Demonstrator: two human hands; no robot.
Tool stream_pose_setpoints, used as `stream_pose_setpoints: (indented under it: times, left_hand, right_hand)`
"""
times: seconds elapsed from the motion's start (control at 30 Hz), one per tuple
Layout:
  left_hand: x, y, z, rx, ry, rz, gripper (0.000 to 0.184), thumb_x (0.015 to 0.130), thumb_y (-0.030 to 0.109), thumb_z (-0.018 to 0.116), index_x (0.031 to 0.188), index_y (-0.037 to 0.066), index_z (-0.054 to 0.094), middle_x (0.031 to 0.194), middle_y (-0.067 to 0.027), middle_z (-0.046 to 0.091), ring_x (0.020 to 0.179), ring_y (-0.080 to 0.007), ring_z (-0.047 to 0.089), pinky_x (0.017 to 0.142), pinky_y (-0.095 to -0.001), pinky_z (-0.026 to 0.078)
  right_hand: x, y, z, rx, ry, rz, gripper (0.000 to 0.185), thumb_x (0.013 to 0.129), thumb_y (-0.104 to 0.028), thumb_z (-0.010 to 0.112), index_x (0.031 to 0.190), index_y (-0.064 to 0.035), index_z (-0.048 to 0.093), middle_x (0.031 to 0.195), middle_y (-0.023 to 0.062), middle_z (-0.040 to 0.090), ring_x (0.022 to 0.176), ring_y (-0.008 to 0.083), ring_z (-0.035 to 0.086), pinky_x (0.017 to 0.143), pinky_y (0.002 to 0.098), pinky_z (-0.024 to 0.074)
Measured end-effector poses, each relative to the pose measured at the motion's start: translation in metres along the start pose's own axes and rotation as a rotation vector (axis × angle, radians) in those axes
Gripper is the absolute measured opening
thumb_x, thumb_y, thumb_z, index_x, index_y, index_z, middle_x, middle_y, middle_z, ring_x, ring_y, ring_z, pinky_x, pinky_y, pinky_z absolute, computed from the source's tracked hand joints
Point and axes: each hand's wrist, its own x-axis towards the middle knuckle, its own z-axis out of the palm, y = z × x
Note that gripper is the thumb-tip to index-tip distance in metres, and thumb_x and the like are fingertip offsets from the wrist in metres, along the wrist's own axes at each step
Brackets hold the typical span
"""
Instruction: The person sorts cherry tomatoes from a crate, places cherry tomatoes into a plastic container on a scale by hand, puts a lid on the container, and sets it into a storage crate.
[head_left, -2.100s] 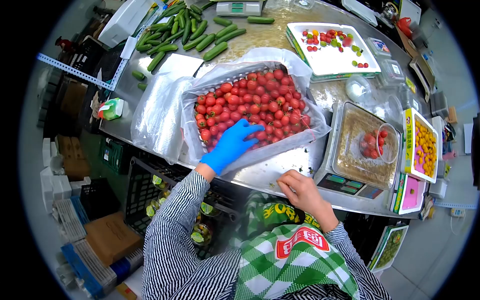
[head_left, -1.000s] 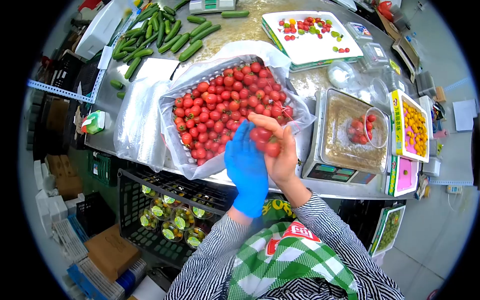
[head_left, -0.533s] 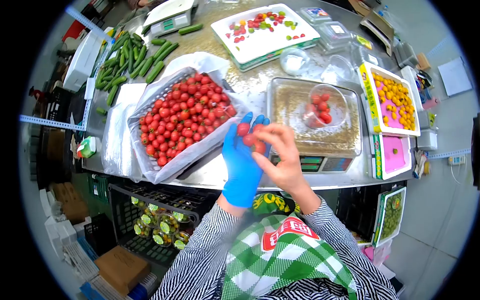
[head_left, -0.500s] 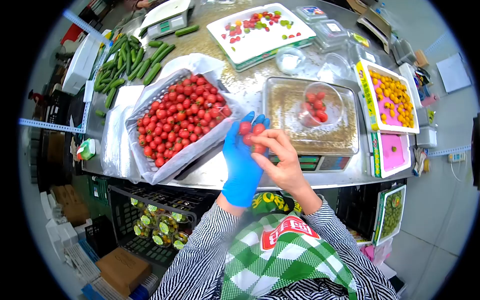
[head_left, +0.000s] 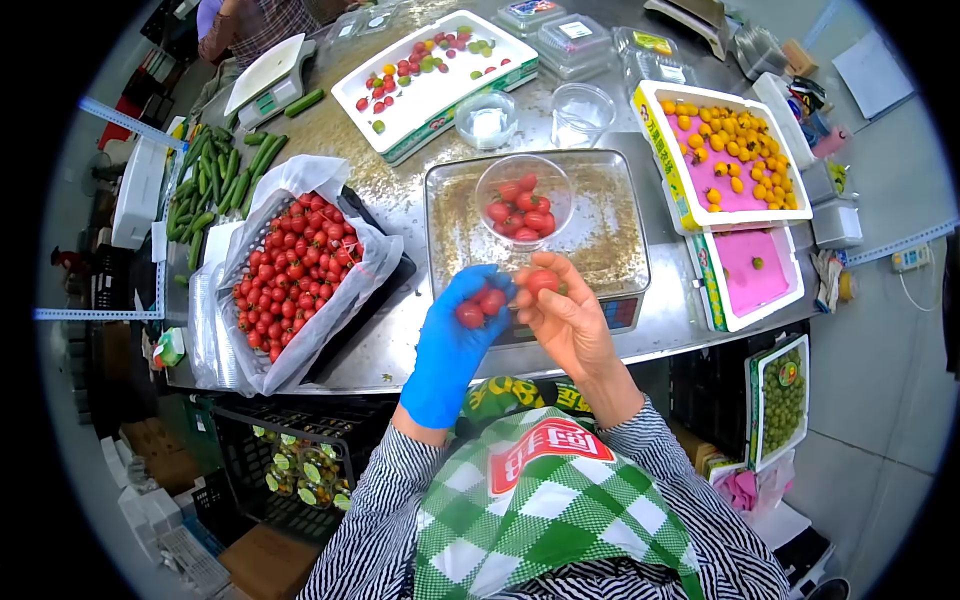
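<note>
My left hand (head_left: 445, 345), in a blue glove, is curled around a few red cherry tomatoes (head_left: 482, 306). Between the fingertips of my bare right hand (head_left: 578, 335) is another red cherry tomato (head_left: 542, 283). The two hands almost touch, in front of a weighing scale (head_left: 610, 235). On its metal pan stands a clear round tub (head_left: 566, 215) with several red cherry tomatoes (head_left: 522, 207) in it. To the left, a crate lined with white plastic (head_left: 345, 285) is heaped with more red cherry tomatoes (head_left: 290, 270).
Cucumbers (head_left: 205, 175) lie at the far left, near another scale (head_left: 265, 85). A white foam tray (head_left: 400, 140) holds mixed small tomatoes. Empty clear tubs (head_left: 583, 112) stand behind my scale. At right are trays of yellow tomatoes (head_left: 740, 150). Another person (head_left: 250, 30) is across the table.
My view has turned right, so the table's contents sit further left. My right hand has drawn a tomato away from the left palm, and both hands are now in front of the scale.
</note>
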Motion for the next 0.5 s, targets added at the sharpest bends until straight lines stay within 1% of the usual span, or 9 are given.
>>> stream_pose_setpoints:
  times: [0.03,0.13,0.17,0.23,0.3,0.33,0.4,0.47,0.5]
  left_hand:
    - [-0.006,-0.004,0.008,0.115,0.076,0.03,0.025,0.086,0.02,0.06,0.107,0.006,0.059,0.101,-0.0083,0.061,0.094,-0.0191,0.058,0.076,-0.0332,0.052]
    - [-0.015,-0.008,0.028,0.378,0.071,0.014,0.019,0.088,0.021,0.06,0.101,0.009,0.061,0.098,-0.0041,0.059,0.09,-0.0138,0.056,0.073,-0.0294,0.05]
    - [-0.017,-0.011,0.036,0.469,0.063,0.063,0.017,0.089,0.023,0.059,0.098,0.009,0.062,0.091,-0.0026,0.058,0.083,-0.0107,0.055,0.068,-0.0264,0.048]
    - [-0.015,-0.014,0.039,0.581,0.046,0.062,0.018,0.089,0.023,0.059,0.098,0.007,0.062,0.086,-0.0025,0.058,0.078,-0.0107,0.056,0.067,-0.0259,0.048]
    - [-0.012,-0.019,0.039,0.615,0.047,0.08,0.02,0.086,0.023,0.065,0.098,0.006,0.064,0.078,0.0016,0.057,0.07,-0.0063,0.053,0.063,-0.0232,0.046]
    - [-0.011,-0.02,0.042,0.67,0.054,0.106,0.02,0.086,0.022,0.066,0.099,0.006,0.064,0.078,0.0015,0.058,0.07,-0.0065,0.053,0.063,-0.0225,0.045]
    - [-0.012,-0.02,0.048,0.783,0.064,0.154,0.021,0.085,0.019,0.067,0.1,0.005,0.066,0.078,0.0012,0.058,0.07,-0.007,0.054,0.063,-0.0211,0.045]
    - [-0.012,-0.021,0.046,0.746,0.069,0.172,0.021,0.083,0.016,0.068,0.101,0.005,0.066,0.078,0.0006,0.059,0.069,-0.0075,0.055,0.063,-0.0204,0.045]
    - [-0.012,-0.021,0.045,0.728,0.069,0.182,0.021,0.083,0.015,0.069,0.101,0.005,0.066,0.077,0.0003,0.06,0.069,-0.0077,0.055,0.063,-0.02,0.045]
  right_hand:
    - [0.0,-0.004,-0.004,-0.01,0.0,0.003,0.045,0.091,-0.007,0.055,0.133,-0.0047,0.039,0.118,0.0173,0.056,0.092,0.0184,0.061,0.076,0.0289,0.0513]
    - [0.002,-0.016,-0.014,-0.092,-0.081,-0.029,0.041,0.09,-0.004,0.056,0.13,-0.0034,0.044,0.116,0.0158,0.057,0.083,0.0142,0.06,0.07,0.0255,0.05]
    - [0.001,-0.02,-0.015,-0.261,-0.076,-0.014,0.04,0.089,-0.002,0.055,0.129,-0.0033,0.046,0.115,0.0147,0.057,0.08,0.0127,0.059,0.069,0.0247,0.0494]
    - [0.0,-0.03,-0.011,-0.598,-0.076,0.019,0.039,0.088,0.002,0.054,0.127,-0.0032,0.05,0.115,0.0125,0.057,0.076,0.0098,0.057,0.066,0.0232,0.0482]
    - [0.001,-0.033,0.0,-0.703,-0.093,-0.036,0.041,0.086,0.005,0.054,0.126,-0.0031,0.052,0.115,0.01,0.057,0.075,0.0087,0.057,0.066,0.022,0.0479]
    - [0.002,-0.034,0.002,-0.756,-0.102,-0.064,0.043,0.085,0.007,0.054,0.126,-0.003,0.053,0.115,0.0087,0.057,0.075,0.0081,0.057,0.066,0.0214,0.0477]
    - [0.006,-0.038,-0.002,-0.906,-0.196,-0.073,0.049,0.082,0.009,0.053,0.13,-0.0031,0.05,0.124,0.0084,0.054,0.086,0.012,0.059,0.07,0.0235,0.0497]
    - [0.008,-0.044,0.0,-0.994,-0.253,-0.055,0.054,0.081,0.01,0.053,0.133,-0.003,0.046,0.129,0.0099,0.051,0.095,0.0147,0.059,0.074,0.0251,0.0504]
    - [0.008,-0.043,0.0,-0.895,-0.249,-0.036,0.056,0.081,0.009,0.052,0.135,-0.0029,0.043,0.132,0.011,0.049,0.099,0.0159,0.058,0.077,0.0263,0.0502]
